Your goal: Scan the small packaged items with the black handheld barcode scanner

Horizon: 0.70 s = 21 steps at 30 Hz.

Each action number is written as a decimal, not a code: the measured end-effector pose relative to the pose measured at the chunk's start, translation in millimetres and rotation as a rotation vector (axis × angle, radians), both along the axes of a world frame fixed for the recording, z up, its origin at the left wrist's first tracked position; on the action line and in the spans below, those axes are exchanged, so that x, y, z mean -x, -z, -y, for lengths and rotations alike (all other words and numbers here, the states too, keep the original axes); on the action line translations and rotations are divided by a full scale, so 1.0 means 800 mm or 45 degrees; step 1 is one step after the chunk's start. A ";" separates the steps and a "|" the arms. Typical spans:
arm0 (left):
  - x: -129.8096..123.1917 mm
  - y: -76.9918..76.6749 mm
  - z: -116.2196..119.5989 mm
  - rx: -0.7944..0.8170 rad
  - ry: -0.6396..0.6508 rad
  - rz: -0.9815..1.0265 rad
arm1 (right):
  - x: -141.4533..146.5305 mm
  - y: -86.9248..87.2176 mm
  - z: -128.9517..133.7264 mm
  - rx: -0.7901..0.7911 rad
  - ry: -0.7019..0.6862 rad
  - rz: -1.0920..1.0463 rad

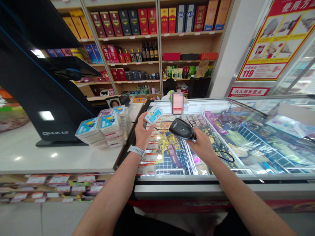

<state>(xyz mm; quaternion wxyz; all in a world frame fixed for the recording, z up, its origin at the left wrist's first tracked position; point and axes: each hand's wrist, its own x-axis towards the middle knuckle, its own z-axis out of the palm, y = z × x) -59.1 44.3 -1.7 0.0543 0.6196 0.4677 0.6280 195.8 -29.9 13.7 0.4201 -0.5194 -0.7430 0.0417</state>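
Between the thumb and fingers of my left hand (143, 131) is a small blue and white package (154, 114), held above the freezer's left edge. My right hand (202, 142) is wrapped round the handle of a black barcode scanner (182, 128), whose head points left toward the package without touching it. A black cable runs from the scanner over the freezer glass. To the left of my left hand, stacks of similar flat packages (108, 126) stand on the white counter (61, 160).
Under my hands is a glass-topped freezer (197, 178) with baskets of wrapped goods. A black terminal (49, 85) stands on the counter at left. A person (169, 86) is beyond the freezer, before shelves of boxes (130, 37). A carton (292, 118) lies at right.
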 end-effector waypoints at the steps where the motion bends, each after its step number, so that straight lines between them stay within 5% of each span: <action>1: 0.000 0.000 0.000 -0.002 0.002 0.001 | 0.000 0.001 0.000 -0.009 -0.003 0.015; 21: 0.000 0.001 0.000 -0.007 0.018 -0.016 | 0.003 0.003 0.001 -0.053 0.022 0.117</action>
